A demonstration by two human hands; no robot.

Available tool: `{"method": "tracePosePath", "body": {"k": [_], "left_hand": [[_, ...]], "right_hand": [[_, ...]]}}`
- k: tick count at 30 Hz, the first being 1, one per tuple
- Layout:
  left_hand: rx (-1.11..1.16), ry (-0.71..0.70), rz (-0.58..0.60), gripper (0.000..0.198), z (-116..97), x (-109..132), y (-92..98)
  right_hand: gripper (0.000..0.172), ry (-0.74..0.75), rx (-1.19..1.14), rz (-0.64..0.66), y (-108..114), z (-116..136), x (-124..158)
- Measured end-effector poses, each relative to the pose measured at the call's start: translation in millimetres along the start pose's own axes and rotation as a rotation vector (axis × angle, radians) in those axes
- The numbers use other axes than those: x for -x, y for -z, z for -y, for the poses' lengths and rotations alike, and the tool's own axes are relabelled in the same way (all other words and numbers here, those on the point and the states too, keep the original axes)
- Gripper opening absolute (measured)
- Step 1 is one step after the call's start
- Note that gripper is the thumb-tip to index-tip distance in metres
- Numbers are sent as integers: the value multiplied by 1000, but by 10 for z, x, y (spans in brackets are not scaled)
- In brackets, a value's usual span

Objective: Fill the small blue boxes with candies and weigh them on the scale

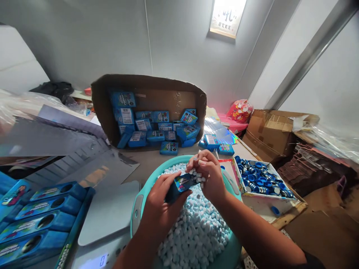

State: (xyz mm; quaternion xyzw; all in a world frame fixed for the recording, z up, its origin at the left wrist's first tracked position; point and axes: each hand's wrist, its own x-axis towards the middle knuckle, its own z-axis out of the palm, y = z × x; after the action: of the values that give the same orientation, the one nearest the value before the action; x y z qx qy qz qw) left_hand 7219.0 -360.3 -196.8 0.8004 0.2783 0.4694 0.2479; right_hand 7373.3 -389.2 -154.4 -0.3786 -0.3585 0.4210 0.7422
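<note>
Over a teal plastic tub [154,173], positioned perhaps to catch strays, the left hand [159,198] clasps a blue printed box [183,182]; the right hand [211,172] cups small white pellets [197,177].

I have a grey wall [179,48] rising past the far edge of the table [150,160], a thin vertical seam [149,33] running down it and a sign [227,18] hanging in bright glare. To the right a metal beam [314,56] slants against white panelling [331,86]; beyond the table's right edge I see a cardboard box [267,129] and speckled floor [286,234]
</note>
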Motion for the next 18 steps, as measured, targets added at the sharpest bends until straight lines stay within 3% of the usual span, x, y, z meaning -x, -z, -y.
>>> {"method": "tracePosePath", "body": {"k": [8,14,18], "left_hand": [[40,73,36,39,-30,13,9],[63,173,61,40,9,35,5],[102,212,121,39,13,33,6]], "right_hand": [[11,55,13,56,-37,14,44],[22,-63,-53,-117,-91,9,-42],[27,-21,-61,-90,-75,-8,-49]]}}
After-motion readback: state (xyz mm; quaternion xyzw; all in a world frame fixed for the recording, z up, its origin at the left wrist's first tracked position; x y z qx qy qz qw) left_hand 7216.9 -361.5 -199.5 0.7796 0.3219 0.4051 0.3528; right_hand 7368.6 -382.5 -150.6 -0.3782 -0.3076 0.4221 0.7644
